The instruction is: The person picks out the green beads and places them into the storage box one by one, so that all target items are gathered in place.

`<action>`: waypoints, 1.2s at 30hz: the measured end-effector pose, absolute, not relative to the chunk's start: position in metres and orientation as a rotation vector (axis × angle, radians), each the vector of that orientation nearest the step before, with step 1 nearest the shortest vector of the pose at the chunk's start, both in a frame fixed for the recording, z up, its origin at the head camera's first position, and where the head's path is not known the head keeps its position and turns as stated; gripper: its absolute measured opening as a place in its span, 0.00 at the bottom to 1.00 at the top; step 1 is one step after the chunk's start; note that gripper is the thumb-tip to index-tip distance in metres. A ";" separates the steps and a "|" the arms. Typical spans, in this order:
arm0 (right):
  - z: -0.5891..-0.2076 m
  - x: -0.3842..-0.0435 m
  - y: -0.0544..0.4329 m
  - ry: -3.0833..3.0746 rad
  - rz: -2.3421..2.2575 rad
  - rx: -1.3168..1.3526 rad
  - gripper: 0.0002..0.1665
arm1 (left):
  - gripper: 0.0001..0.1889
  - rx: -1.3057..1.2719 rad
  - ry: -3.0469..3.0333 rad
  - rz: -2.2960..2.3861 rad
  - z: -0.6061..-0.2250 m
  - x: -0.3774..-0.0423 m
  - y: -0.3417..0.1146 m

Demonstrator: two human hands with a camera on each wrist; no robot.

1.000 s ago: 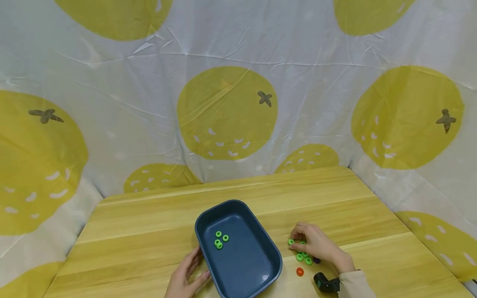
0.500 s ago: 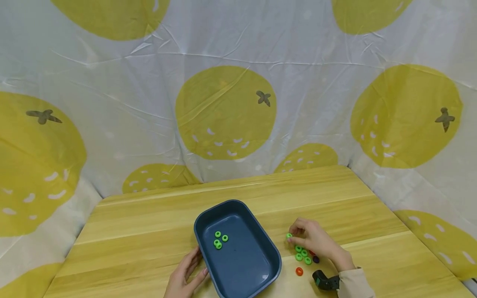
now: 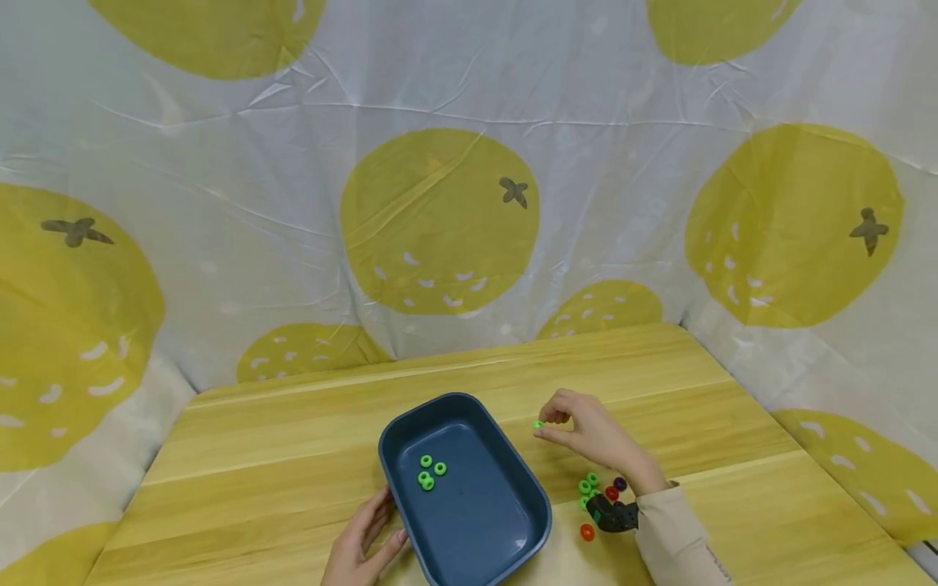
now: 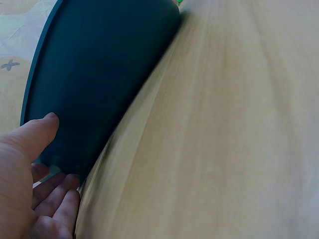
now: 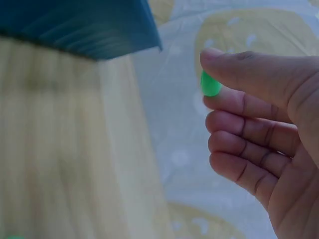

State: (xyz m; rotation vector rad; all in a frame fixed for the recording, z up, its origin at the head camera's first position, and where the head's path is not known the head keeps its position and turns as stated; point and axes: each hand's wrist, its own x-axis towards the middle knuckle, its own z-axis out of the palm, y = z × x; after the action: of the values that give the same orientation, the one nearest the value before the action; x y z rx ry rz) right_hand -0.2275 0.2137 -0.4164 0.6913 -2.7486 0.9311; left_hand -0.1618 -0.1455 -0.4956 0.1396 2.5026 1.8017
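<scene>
My right hand (image 3: 589,430) pinches a small green ring-shaped bead (image 5: 211,84) between thumb and forefinger, raised to the right of a dark blue tray (image 3: 487,509). The other fingers curl loosely below it in the right wrist view. Several matching green beads (image 3: 440,469) lie inside the tray, toward its left side. My left hand (image 3: 362,541) rests against the tray's left wall, its thumb (image 4: 42,132) laid on the outside and its fingertips low near the table. Neither thumb nor fingers reach over the rim.
Right of the tray lie several green beads (image 3: 585,486), a red bead (image 3: 611,493), a dark purple bead (image 3: 620,483) and an orange-red bead (image 3: 587,532). A black wrist device (image 3: 614,514) partly hides that pile. A patterned cloth (image 3: 608,195) hangs behind the wooden table (image 3: 293,439).
My right hand has lifted a green bead from the pile and moved it up and left, toward the tray. My left hand stays at the tray's side.
</scene>
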 end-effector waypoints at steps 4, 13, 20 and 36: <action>-0.398 -0.239 0.192 -2.761 0.890 0.760 0.07 | 0.36 0.183 2.523 1.806 -0.495 -0.162 -0.146; -0.379 -0.261 0.139 -2.783 0.781 0.918 0.08 | 0.35 0.208 2.533 1.815 -0.497 -0.163 -0.147; -0.386 -0.267 0.108 -2.896 0.579 0.955 0.09 | 0.35 0.272 2.523 1.857 -0.499 -0.162 -0.147; -0.405 -0.268 0.072 -3.209 0.275 1.057 0.18 | 0.34 0.271 2.519 1.865 -0.498 -0.162 -0.146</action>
State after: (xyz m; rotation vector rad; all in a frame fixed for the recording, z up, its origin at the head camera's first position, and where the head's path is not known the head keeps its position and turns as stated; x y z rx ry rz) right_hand -0.2683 0.0722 -0.4048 1.0571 -3.2089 0.2753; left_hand -0.1624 -0.1463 -0.4985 0.2707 2.5189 1.8645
